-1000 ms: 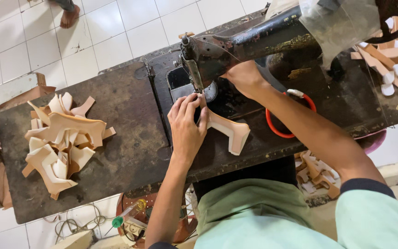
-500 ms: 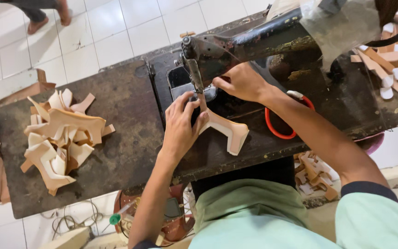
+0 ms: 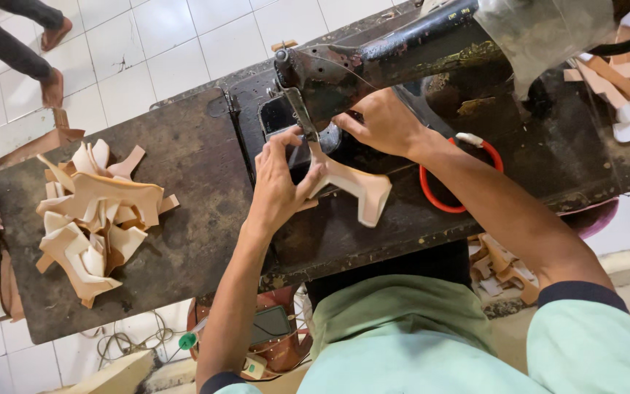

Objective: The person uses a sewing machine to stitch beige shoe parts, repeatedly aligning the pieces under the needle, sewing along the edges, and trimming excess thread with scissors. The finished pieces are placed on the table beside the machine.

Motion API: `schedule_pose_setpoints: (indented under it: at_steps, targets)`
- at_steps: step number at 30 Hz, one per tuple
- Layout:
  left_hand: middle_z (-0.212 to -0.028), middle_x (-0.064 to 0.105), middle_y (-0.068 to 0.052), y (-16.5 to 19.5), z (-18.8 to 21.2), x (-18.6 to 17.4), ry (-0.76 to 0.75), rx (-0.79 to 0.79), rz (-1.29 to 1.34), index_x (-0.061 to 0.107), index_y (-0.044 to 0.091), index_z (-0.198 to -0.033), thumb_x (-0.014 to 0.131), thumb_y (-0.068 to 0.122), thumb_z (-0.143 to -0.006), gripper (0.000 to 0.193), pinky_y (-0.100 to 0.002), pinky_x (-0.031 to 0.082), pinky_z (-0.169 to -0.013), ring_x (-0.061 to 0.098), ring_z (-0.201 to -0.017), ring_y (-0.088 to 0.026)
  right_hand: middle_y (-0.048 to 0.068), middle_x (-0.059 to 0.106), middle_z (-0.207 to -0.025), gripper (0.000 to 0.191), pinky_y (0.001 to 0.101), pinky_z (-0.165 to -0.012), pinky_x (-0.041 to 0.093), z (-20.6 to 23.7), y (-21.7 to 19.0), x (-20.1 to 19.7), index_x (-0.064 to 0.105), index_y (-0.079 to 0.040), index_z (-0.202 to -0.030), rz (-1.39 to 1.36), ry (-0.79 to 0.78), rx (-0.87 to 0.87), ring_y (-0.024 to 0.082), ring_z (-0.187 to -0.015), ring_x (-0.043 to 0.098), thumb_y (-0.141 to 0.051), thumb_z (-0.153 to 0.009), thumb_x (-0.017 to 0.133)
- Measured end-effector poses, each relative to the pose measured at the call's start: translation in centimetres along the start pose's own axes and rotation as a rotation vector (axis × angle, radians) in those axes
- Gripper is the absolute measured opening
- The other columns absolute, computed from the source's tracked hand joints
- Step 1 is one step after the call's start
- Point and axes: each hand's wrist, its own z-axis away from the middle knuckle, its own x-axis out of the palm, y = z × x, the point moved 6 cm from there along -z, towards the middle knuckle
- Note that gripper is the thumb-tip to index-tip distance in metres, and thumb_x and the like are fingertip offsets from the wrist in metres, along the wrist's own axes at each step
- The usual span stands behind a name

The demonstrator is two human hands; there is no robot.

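A tan leather piece (image 3: 355,191) with forked ends lies on the dark worktable (image 3: 191,182), one end under the needle of a black sewing machine (image 3: 373,66). My left hand (image 3: 280,182) presses on the piece's left side, fingers bent and spread toward the needle. My right hand (image 3: 379,120) rests at the machine's head just right of the needle, fingers touching the upper end of the piece.
A heap of cut leather pieces (image 3: 92,211) lies on the table's left. More strips and white bits (image 3: 621,80) sit at the far right. A red ring (image 3: 450,179) lies under my right forearm. Another person's feet (image 3: 52,58) stand on white tiles, upper left.
Both hands stay at the needle; my right hand has shifted slightly left toward it. The other person's feet have stepped further into view at the upper left.
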Motion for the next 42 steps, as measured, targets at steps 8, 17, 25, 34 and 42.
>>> schedule_pose_setpoints:
  at_steps: [8,17,25,34,42]
  targets:
    - [-0.119,0.062,-0.011,-0.2,-0.7,0.0,0.038,0.017,-0.056,0.053,0.005,-0.132,0.078,0.025,-0.092,0.052,-0.044,0.037,-0.108,0.059,-0.119,-0.031,0.019,0.075,-0.087,0.021,0.0419,-0.069,0.054,0.0,0.1,-0.4,0.078,0.000,-0.104,0.038,0.037,-0.010,0.032,-0.074,0.071,-0.019,-0.097,0.074]
    - [-0.111,0.065,-0.008,-0.3,-1.8,-0.1,0.068,0.031,-0.088,0.056,0.005,-0.130,0.079,0.024,-0.092,0.048,-0.046,0.039,-0.105,0.060,-0.117,-0.029,0.020,0.074,-0.086,0.021,0.0425,-0.069,0.055,0.0,-0.4,-0.8,0.078,0.000,-0.104,0.067,0.045,-0.038,0.033,-0.074,0.071,-0.020,-0.097,0.074]
    - [-0.109,0.068,-0.009,-0.1,-1.8,-0.2,0.093,0.020,-0.100,0.056,0.003,-0.127,0.078,0.024,-0.094,0.046,-0.046,0.039,-0.104,0.060,-0.118,-0.032,0.020,0.072,-0.080,0.024,0.0423,-0.068,0.055,0.2,-0.2,-0.4,0.077,0.003,-0.095,0.134,0.024,-0.012,0.032,-0.069,0.070,-0.021,-0.098,0.075]
    - [-0.129,0.066,-0.016,0.1,-0.2,-0.4,0.094,0.007,-0.017,0.055,0.003,-0.120,0.076,0.012,-0.092,0.036,-0.049,0.039,-0.114,0.055,-0.137,-0.036,0.009,0.076,-0.094,0.014,0.0376,-0.080,0.058,3.6,-2.3,-2.3,0.075,-0.006,-0.098,0.274,0.199,-0.259,0.027,-0.087,0.073,-0.021,-0.098,0.075]
    - [-0.132,0.069,-0.017,-0.5,-0.5,-0.2,0.110,0.006,-0.026,0.055,0.005,-0.109,0.079,0.014,-0.091,0.032,-0.049,0.039,-0.113,0.056,-0.135,-0.036,0.010,0.070,-0.097,0.005,0.0349,-0.081,0.059,11.7,-0.9,-13.9,0.067,-0.002,-0.103,0.257,0.608,-0.122,0.021,-0.089,0.068,0.000,-0.100,0.064]
